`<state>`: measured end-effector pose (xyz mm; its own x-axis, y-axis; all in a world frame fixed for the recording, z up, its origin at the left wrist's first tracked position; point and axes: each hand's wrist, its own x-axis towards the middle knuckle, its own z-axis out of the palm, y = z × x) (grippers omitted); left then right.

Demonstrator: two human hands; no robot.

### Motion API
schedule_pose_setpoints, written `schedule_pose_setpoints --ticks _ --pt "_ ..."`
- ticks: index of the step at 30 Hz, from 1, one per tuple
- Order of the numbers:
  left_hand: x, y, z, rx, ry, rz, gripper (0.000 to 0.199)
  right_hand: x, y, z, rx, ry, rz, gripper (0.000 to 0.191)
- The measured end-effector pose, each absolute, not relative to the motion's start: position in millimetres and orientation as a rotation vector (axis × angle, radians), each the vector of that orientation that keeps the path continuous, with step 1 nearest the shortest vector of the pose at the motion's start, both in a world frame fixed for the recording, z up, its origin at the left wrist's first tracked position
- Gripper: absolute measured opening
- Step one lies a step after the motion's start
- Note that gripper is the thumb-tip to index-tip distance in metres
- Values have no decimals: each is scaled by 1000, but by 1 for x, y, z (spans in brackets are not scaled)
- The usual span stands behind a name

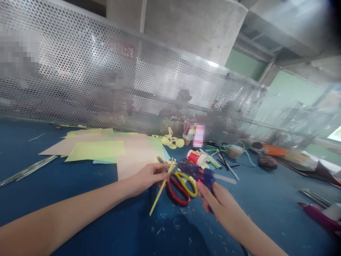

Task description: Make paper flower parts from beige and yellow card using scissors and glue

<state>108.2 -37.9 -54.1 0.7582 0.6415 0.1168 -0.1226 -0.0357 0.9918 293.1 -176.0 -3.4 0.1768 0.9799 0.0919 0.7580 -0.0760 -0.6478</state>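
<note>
My left hand (150,176) pinches some narrow yellow paper strips (160,195), one of which slants down toward me. In my right hand (217,199) is a blue hot glue gun (192,169), gripped by its handle, with a small red light lit and a clear glue stick (225,178) poking out at the back. Its nozzle points left, close to the upper ends of the strips; whether they touch I cannot tell. Below the gun lie scissors with one red handle (178,192) and one yellow handle (189,183), their blades partly hidden by my left hand.
Coloured paper sheets (96,151) spread to the left, beside a metal ruler-like strip (29,170). Beyond the gun are a red-and-white bottle (196,157), yellow paper shapes (172,142) and a cup of sticks (187,135). A perforated metal screen (149,85) bounds the back; a purple object (318,215) lies right.
</note>
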Motion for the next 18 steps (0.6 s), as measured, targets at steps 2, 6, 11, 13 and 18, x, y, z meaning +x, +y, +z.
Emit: schedule_pose_setpoints --ticks 2,6,11,13,18 --pt "108 -38 -54 1494 442 649 46 292 -176 -3 -1885 -1637 515 42" --pt "109 -38 -53 1494 475 656 46 291 -178 -4 -1881 -1659 533 43" --pt "109 -38 -53 1504 447 647 45 291 -175 -3 -1903 -1635 501 43" --pt "109 -38 -54 1504 435 641 44 291 -173 -1 -1911 -1618 517 43" --pt "109 -37 -54 1519 456 650 44 290 -178 -3 -1911 -1641 532 42"
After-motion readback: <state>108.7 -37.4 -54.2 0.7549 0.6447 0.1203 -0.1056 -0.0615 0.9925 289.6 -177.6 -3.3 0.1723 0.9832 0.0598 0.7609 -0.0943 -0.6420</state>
